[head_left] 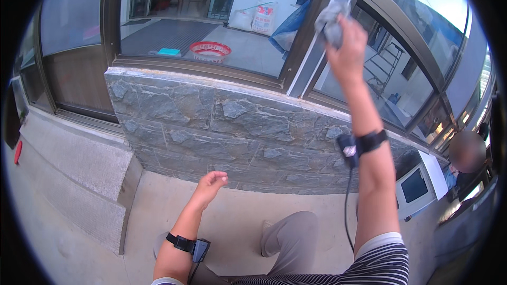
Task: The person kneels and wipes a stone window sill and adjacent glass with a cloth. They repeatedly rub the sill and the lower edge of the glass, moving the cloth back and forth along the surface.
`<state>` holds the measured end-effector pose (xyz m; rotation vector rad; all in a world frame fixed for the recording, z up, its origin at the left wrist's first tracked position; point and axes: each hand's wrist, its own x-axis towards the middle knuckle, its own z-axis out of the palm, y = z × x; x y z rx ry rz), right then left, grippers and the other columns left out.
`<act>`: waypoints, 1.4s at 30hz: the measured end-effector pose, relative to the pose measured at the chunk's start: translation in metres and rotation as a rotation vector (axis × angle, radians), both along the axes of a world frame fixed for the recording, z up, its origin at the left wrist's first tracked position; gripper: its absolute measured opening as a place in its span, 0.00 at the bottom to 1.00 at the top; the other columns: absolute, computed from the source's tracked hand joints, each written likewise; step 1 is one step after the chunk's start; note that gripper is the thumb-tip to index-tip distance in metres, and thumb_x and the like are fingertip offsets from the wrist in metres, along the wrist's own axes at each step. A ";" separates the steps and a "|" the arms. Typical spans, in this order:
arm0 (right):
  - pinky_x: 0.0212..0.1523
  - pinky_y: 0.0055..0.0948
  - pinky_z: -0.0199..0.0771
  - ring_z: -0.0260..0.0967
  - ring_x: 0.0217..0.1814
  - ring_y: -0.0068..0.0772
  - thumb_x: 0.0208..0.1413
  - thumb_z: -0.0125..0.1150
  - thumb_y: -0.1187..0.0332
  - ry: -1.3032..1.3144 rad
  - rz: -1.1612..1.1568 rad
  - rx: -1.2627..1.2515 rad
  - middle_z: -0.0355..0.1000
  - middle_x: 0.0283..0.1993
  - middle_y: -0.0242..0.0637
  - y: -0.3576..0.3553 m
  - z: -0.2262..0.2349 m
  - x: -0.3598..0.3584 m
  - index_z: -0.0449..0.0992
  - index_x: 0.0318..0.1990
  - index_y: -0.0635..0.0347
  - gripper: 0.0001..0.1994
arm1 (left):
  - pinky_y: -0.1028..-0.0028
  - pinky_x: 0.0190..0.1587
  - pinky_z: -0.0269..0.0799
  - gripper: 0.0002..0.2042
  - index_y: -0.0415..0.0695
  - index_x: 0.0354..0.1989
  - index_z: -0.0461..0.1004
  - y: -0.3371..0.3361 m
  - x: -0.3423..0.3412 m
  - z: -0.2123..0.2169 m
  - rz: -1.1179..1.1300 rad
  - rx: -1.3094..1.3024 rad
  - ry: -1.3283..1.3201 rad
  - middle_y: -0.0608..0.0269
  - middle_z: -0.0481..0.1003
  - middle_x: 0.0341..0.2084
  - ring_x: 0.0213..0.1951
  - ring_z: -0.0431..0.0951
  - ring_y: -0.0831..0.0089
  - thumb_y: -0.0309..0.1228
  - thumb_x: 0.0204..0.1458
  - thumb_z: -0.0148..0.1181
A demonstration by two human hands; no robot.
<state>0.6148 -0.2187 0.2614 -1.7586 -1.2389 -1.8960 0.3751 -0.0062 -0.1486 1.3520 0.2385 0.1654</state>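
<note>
Up at the metal post between two window panes, my right hand point(349, 50) is closed around a grey cloth point(332, 24). The cloth is bunched up and pressed against the post point(306, 71). My right arm reaches far forward and up. Lower down, my left hand point(209, 186) hangs in the air before the stone-faced wall point(232, 126), its fingers loosely bent and nothing visible in them. Each forearm wears a black strap with a small device.
Behind the glass are a red basin point(210, 47), a turquoise box point(169, 51), white sacks point(264, 18) and a stepladder point(384, 63). A concrete step point(100, 179) lies left. At right stand a white appliance point(414, 187) and another person point(467, 153).
</note>
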 end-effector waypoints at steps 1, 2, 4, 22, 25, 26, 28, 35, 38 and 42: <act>0.56 0.46 0.69 0.66 0.57 0.55 0.40 0.71 0.75 -0.122 -0.056 0.028 0.72 0.54 0.49 -0.004 0.032 0.011 0.74 0.56 0.59 0.29 | 0.75 0.46 0.69 0.13 0.42 0.52 0.75 -0.002 0.002 0.000 -0.013 0.012 0.004 0.63 0.80 0.46 0.47 0.79 0.76 0.32 0.62 0.60; 0.56 0.46 0.69 0.66 0.57 0.55 0.41 0.70 0.75 -0.080 -0.110 0.062 0.72 0.54 0.48 -0.004 0.051 0.023 0.74 0.55 0.58 0.28 | 0.75 0.47 0.69 0.12 0.42 0.52 0.76 -0.004 0.004 -0.001 -0.022 0.023 0.002 0.63 0.80 0.46 0.47 0.79 0.76 0.32 0.62 0.60; 0.59 0.44 0.68 0.66 0.57 0.55 0.43 0.72 0.73 0.099 -0.260 0.003 0.72 0.55 0.45 -0.004 0.062 0.043 0.75 0.55 0.56 0.27 | 0.74 0.48 0.69 0.12 0.42 0.52 0.76 -0.010 0.008 -0.001 -0.041 0.051 0.009 0.63 0.80 0.46 0.47 0.79 0.75 0.33 0.62 0.60; 0.60 0.44 0.70 0.68 0.57 0.58 0.42 0.55 0.84 0.075 -0.156 -0.201 0.70 0.54 0.52 -0.023 0.058 0.064 0.75 0.52 0.61 0.25 | 0.73 0.51 0.71 0.12 0.42 0.51 0.76 -0.013 0.005 0.005 -0.112 0.086 0.014 0.65 0.80 0.45 0.48 0.79 0.75 0.34 0.65 0.58; 0.57 0.44 0.71 0.70 0.56 0.58 0.47 0.59 0.76 -0.027 -0.151 0.086 0.73 0.53 0.47 -0.005 0.120 0.079 0.76 0.51 0.58 0.20 | 0.73 0.53 0.71 0.15 0.39 0.53 0.75 -0.023 0.008 0.004 -0.172 0.082 0.057 0.62 0.79 0.46 0.49 0.77 0.76 0.35 0.62 0.62; 0.57 0.44 0.71 0.70 0.55 0.57 0.47 0.59 0.76 -0.055 -0.134 0.121 0.73 0.52 0.48 -0.002 0.117 0.083 0.76 0.51 0.59 0.20 | 0.73 0.53 0.72 0.15 0.40 0.53 0.76 -0.025 0.009 0.003 -0.182 0.082 0.025 0.62 0.79 0.46 0.48 0.77 0.76 0.35 0.62 0.62; 0.55 0.45 0.71 0.69 0.54 0.57 0.45 0.60 0.77 -0.076 -0.100 0.132 0.74 0.51 0.48 0.005 0.089 0.088 0.76 0.50 0.61 0.20 | 0.73 0.51 0.73 0.16 0.40 0.53 0.76 -0.028 0.005 0.003 -0.205 0.080 0.015 0.62 0.80 0.45 0.47 0.77 0.76 0.35 0.62 0.62; 0.45 0.41 0.77 0.70 0.47 0.50 0.40 0.56 0.85 0.204 -0.069 -0.360 0.71 0.42 0.45 -0.030 -0.123 0.051 0.76 0.48 0.63 0.23 | 0.72 0.47 0.75 0.16 0.41 0.53 0.76 -0.027 0.000 -0.002 -0.234 0.228 0.007 0.62 0.81 0.41 0.44 0.78 0.75 0.36 0.61 0.62; 0.41 0.37 0.79 0.70 0.47 0.44 0.46 0.58 0.78 0.227 -0.095 -0.603 0.69 0.41 0.38 -0.039 -0.146 0.041 0.77 0.46 0.57 0.17 | 0.71 0.47 0.75 0.16 0.40 0.53 0.77 -0.025 0.004 -0.005 -0.224 0.236 -0.001 0.61 0.81 0.41 0.44 0.78 0.74 0.37 0.61 0.62; 0.41 0.38 0.80 0.72 0.47 0.42 0.46 0.59 0.78 0.156 -0.184 -0.689 0.71 0.44 0.37 -0.042 -0.086 0.047 0.77 0.47 0.52 0.18 | 0.74 0.49 0.74 0.15 0.40 0.53 0.76 -0.019 0.004 -0.006 -0.196 0.264 0.021 0.64 0.80 0.42 0.44 0.78 0.78 0.34 0.61 0.62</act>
